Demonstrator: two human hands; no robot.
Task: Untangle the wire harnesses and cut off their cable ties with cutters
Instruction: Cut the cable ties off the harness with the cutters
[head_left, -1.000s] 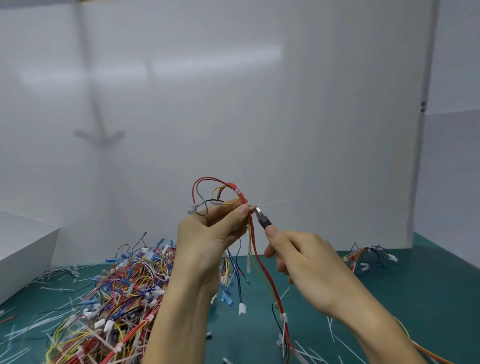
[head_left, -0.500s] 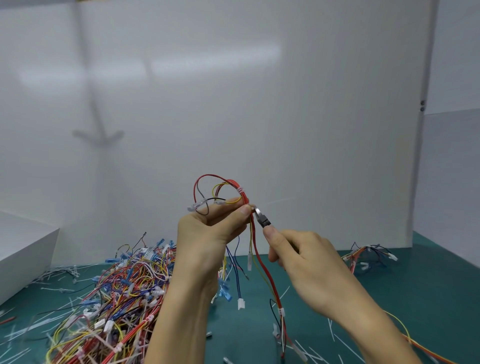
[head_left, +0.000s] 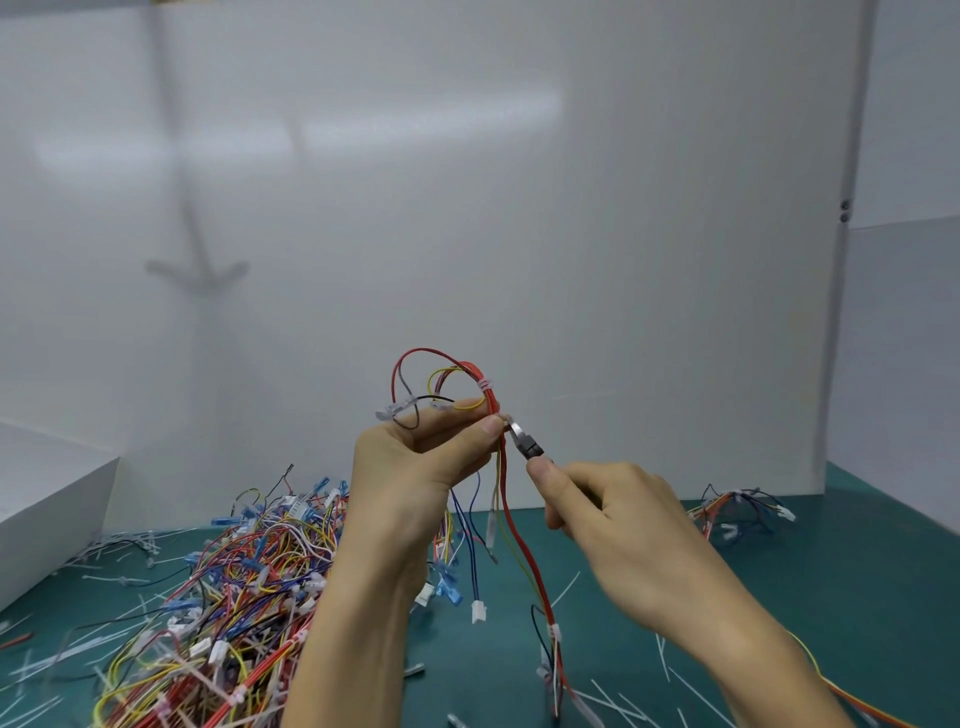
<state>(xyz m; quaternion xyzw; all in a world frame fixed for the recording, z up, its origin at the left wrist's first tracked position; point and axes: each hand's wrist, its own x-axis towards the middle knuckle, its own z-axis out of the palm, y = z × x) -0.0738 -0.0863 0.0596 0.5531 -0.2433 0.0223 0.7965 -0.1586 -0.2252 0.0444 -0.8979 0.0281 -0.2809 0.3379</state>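
The left hand (head_left: 415, 467) is raised above the right edge of the tangled pile of harnesses (head_left: 249, 587), thumb and forefinger pinching one wire harness (head_left: 491, 402) whose red loop arches over the fingertips. A white cable tie (head_left: 484, 385) circles the red strands just above the pinch. The right hand (head_left: 623, 525), to the right of the pile and at the same height, is curled around the cutters (head_left: 527, 446), hiding the handles. Only the dark head and bright tips show, set against a small white tie beside the left thumb; whether the blades have closed cannot be told. The harness's loose ends, with white and blue connectors, dangle between the two wrists down to the green table (head_left: 857, 597). The left forearm covers the pile's near-right part. Cut tie offcuts (head_left: 566, 587) litter the table all around the pile. Well to the pile's right lies a small separate bundle (head_left: 737, 512), near the white wall panel (head_left: 571, 208). A white box (head_left: 47, 509) sits left of the pile. An orange-yellow wire (head_left: 852, 696) emerges from under the right forearm.
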